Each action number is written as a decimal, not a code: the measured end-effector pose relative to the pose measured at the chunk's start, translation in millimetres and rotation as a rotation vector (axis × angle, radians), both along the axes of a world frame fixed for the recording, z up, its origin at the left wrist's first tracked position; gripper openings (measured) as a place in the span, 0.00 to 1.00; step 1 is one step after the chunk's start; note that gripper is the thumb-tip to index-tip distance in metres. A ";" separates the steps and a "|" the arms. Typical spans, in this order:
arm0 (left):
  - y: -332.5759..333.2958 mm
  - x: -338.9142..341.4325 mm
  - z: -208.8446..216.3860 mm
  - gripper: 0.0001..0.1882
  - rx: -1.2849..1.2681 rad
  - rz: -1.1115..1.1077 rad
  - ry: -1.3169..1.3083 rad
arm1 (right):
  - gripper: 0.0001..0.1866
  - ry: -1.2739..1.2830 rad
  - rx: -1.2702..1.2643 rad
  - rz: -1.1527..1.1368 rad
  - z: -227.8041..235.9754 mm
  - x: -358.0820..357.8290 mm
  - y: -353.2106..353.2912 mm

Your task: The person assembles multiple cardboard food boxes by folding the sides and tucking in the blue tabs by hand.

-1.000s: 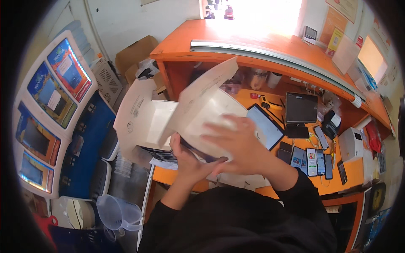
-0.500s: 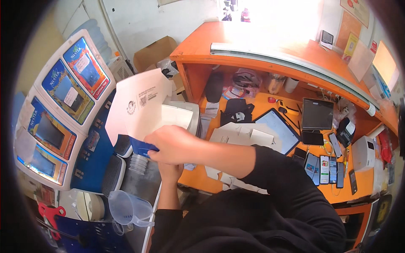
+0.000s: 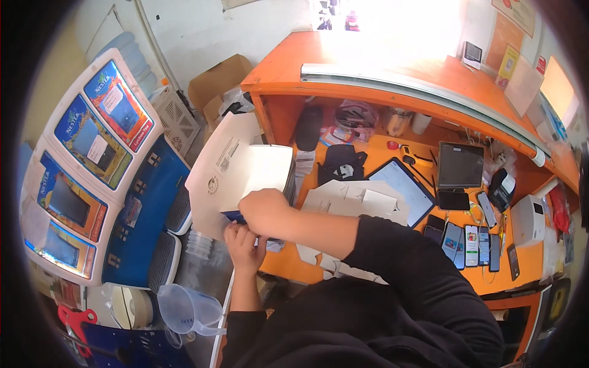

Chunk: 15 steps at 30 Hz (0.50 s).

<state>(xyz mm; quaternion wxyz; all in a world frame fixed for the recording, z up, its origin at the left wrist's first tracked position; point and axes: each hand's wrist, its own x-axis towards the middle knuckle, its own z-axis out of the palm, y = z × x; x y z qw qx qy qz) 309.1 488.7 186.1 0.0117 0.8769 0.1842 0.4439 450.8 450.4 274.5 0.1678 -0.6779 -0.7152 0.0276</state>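
A half-folded cardboard box (image 3: 215, 178), pale inside with a bit of blue on its outer face, stands tilted in front of me, its flaps raised. My right hand (image 3: 264, 211) reaches across and is closed at the box's near corner; its fingertips are partly hidden. Just below, my left hand (image 3: 244, 246) pinches the box's near lower edge, fingers bent against the card. Flat cardboard blanks (image 3: 343, 202) lie to the right on the orange desk.
At left is a drink dispenser (image 3: 98, 159); a clear plastic jug (image 3: 187, 306) and stacked plastic cups (image 3: 199, 244) are near it. A tablet (image 3: 402, 190), several phones (image 3: 471, 245) and a black cap (image 3: 342, 162) lie on the desk (image 3: 521, 257) under the orange counter (image 3: 368, 55).
The box has shifted right and turned, its large flap now tilted more upright. My right hand has moved right with it. My left hand, mostly hidden before, now shows fingers on the edge.
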 end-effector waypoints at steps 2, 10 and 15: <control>1.1 1.6 -3.2 0.12 -0.015 -0.030 0.019 | 0.09 0.032 0.053 -0.040 -11.1 -4.6 1.0; 13.8 1.2 -35.9 0.13 -0.049 -0.005 -0.139 | 0.33 0.128 -0.157 -0.024 -1.2 -19.7 -7.3; 13.9 1.3 -27.7 0.11 0.019 -0.008 -0.089 | 0.23 0.190 0.534 -0.021 -12.7 -0.1 -7.5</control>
